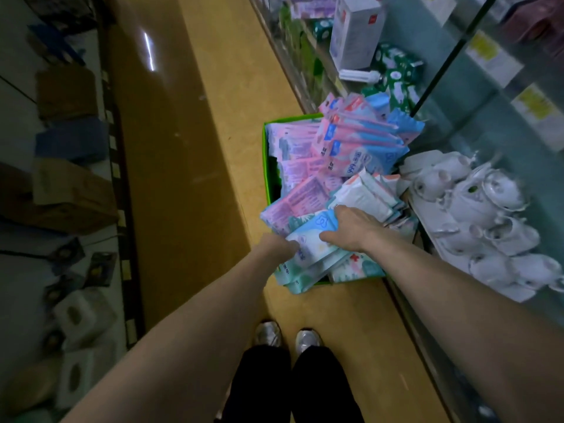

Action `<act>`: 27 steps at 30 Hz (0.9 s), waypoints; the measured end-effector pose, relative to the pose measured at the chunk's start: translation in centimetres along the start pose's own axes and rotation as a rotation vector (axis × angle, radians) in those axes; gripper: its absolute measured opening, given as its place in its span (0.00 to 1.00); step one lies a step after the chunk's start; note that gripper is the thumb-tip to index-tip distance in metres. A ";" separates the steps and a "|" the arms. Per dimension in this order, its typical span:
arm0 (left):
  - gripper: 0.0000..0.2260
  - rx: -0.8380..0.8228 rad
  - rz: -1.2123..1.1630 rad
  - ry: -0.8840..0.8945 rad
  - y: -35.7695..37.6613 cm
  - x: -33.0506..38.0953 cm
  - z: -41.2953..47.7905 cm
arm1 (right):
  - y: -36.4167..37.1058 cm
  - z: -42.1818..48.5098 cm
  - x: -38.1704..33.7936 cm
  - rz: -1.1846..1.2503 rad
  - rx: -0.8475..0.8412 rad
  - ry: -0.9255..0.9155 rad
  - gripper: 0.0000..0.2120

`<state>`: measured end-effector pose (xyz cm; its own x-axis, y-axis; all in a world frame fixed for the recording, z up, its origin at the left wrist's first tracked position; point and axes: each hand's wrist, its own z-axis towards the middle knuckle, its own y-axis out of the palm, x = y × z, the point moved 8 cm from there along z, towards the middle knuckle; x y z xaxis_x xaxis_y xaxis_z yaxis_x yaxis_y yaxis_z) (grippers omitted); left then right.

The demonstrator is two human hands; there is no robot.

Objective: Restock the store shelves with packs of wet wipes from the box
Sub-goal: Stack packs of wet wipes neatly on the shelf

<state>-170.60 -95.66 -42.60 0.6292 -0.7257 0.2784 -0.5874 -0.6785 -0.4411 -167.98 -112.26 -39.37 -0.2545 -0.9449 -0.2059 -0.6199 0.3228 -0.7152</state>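
Soft plastic film: the pale blue pack (308, 244) tops the heap in the green box (266, 166). Your left hand (279, 246) and right hand (349, 227) curl their fingers round its opposite ends. Judged light, pliable, slippery; grip the ends firmly.

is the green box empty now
No, the green box is piled high with wet wipe packs, and the left hand and right hand are both on packs at its near end.
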 end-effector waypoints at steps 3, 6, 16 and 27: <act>0.28 -0.132 -0.180 -0.171 1.8 -1.7 -0.5 | 0.8 0.6 0.0 0.007 -0.017 -0.002 0.34; 0.30 -0.167 -0.273 -0.211 2.5 -2.2 -0.2 | 1.5 1.0 -0.1 0.040 -0.037 -0.006 0.35; 0.30 -0.332 -0.589 -0.397 4.5 -4.9 0.1 | 3.4 1.3 1.1 0.396 -0.084 0.013 0.33; 0.26 -0.326 -0.393 -0.282 3.2 -5.7 0.6 | 4.2 0.7 1.8 0.629 -0.219 0.098 0.27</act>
<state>-175.77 -93.63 -46.11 0.9168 -0.3838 0.1104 -0.3802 -0.9234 -0.0529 -170.51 -112.69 -43.24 -0.6760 -0.5676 -0.4698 -0.4657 0.8233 -0.3246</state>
